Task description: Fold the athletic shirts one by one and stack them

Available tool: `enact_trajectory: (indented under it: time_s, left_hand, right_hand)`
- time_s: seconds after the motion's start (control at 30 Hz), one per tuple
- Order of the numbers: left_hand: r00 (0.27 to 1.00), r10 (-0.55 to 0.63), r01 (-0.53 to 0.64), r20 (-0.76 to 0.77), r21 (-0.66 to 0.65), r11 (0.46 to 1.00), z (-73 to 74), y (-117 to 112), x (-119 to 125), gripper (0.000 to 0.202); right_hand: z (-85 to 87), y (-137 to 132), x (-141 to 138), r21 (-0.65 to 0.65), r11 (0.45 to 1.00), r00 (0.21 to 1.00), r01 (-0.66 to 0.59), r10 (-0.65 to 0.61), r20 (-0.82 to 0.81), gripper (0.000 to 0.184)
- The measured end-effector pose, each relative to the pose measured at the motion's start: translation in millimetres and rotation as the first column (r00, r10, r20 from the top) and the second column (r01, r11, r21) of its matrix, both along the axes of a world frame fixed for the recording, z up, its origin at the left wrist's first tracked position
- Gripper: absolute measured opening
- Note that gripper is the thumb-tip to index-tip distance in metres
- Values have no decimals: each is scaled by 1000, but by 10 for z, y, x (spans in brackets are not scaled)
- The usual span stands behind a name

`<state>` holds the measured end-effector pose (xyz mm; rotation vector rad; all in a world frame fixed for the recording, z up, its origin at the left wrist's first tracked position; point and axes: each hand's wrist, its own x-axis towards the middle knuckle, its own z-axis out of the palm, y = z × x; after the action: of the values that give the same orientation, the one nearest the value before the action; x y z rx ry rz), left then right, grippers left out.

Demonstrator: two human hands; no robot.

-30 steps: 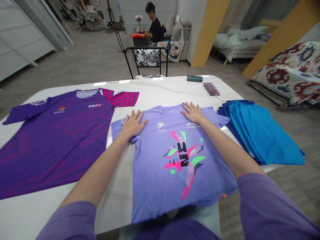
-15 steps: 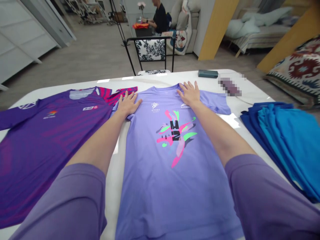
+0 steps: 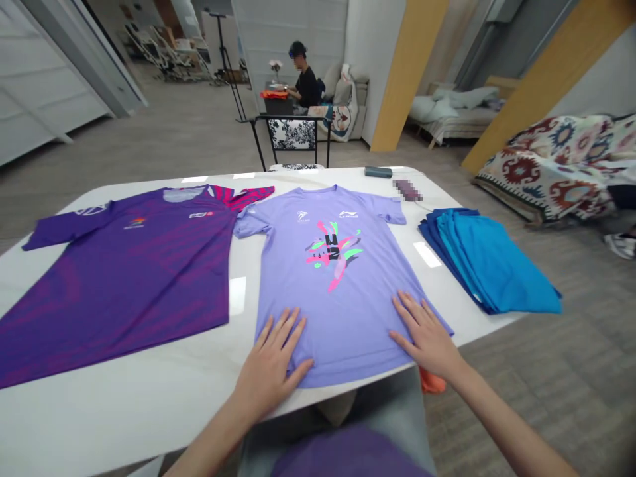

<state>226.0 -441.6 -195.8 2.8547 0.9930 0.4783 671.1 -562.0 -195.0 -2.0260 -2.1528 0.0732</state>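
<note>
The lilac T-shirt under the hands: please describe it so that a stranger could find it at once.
On the white table, three lots of clothing lie side by side. The lilac T-shirt is the middle one, between a dark purple jersey and a stack of blue garments. It alone is pale, with a pink, green and black chest print.

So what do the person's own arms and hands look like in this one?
The left hand and right hand are bare: no gloves, and no rings, watch or bracelet that I can see. The left forearm and right forearm are uncovered to the frame edge, with no sleeve in view. A purple top shows at the bottom edge.
</note>
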Motion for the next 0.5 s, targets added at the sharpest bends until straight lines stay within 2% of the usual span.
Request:
enact_trajectory:
  time_s: [0.07,0.13,0.23,0.3,0.37,0.4,0.5]
  left_hand:
    - [1000,4,-4,12,7,1000,-26,-244,-75,93]
    - [999,-11,11,35,-5,1000,0,-332,-145,93]
    - [996,-26,33,87,-79,996,81,-379,-267,77]
    - [992,-5,23,127,-142,990,133,-419,-357,51]
    - [989,19,8,148,-182,983,172,-467,-442,27]
    - [988,33,-4,154,-188,982,185,-487,-480,22]
    - [988,42,-13,147,-193,981,197,-520,-577,23]
  right_hand:
    - [-18,-234,-83,3,1000,1000,31,-31,1,95]
    - [64,-314,-105,-5,1000,1000,15,-15,-25,99]
    - [281,-343,18,-26,993,988,-114,110,-104,100]
    - [402,-386,182,-38,980,972,-197,190,-141,84]
    - [455,-466,374,-31,978,969,-204,198,-149,63]
    - [457,-516,470,-21,983,972,-184,179,-149,55]
    - [405,-672,721,6,993,978,-118,117,-175,45]
